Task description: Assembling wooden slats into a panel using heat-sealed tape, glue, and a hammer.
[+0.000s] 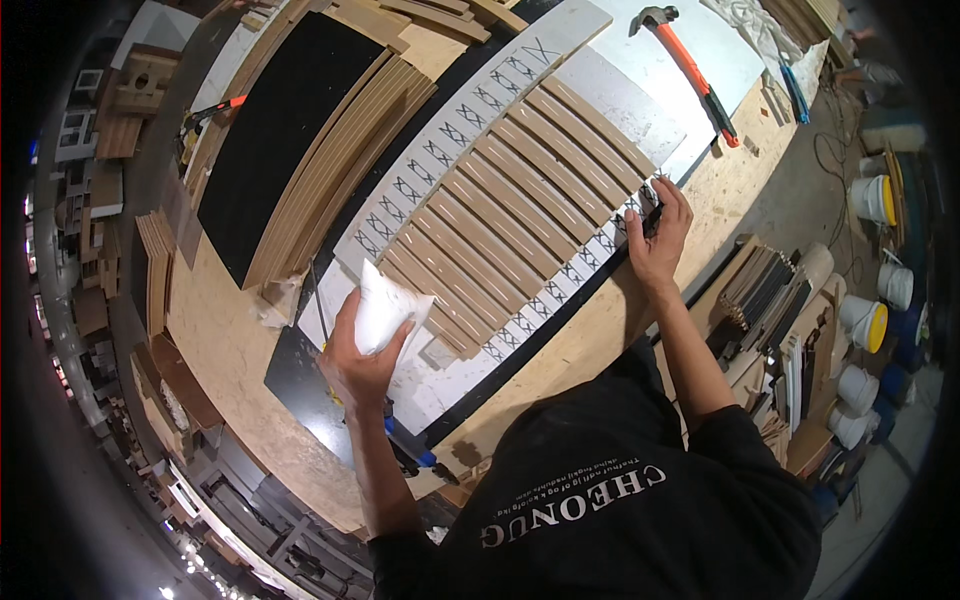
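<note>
Across the surface (735,200): white-streaked curved strips (519,187), in a row. Left hand (362,355): wrapped round a white bag (385,312). Right hand (660,240): fingers parted, beside the strips' right ends (contact unclear). Apparent step: gluing; next move calls for steady bag aim. Room: margin along right edge; hammer (690,75) beyond.

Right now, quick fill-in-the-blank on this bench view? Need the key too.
1. The left hand holds a ____-coloured pouch.
2. The tool with the orange-and-black handle, lying beyond the right hand, is a ____.
3. The crosses drawn in a row alongside the wooden strips are ____ in colour.

Missing words: white; hammer; black.
</note>
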### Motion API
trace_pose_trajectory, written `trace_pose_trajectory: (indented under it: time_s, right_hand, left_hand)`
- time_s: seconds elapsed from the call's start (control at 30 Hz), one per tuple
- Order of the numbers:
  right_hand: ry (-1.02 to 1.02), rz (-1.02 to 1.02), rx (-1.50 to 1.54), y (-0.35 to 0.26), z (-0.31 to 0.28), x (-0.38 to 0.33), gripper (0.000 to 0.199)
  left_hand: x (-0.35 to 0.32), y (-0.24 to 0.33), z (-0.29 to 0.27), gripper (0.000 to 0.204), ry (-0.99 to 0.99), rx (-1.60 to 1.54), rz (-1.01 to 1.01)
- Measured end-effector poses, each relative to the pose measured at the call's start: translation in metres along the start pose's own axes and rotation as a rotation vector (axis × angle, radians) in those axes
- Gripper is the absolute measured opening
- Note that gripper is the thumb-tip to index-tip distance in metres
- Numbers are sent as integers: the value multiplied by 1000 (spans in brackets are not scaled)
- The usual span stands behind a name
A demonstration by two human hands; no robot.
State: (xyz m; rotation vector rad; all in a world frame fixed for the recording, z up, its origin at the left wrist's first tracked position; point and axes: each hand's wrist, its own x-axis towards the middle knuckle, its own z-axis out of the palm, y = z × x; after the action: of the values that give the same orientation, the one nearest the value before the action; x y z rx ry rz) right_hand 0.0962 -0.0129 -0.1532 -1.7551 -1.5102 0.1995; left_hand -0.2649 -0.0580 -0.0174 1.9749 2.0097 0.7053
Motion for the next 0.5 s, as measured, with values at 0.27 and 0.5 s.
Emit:
trace_pose_trajectory:
  time_s: [0.27,0.5]
  right_hand:
    - [5,-5,-11,-1,-1,1,50]
    - [12,-13,-16,0,-1,1,50]
  left_hand:
    - [9,-10,-2,61,14,-32,-28]
    - [25,-19,-2,60,50,1,-6]
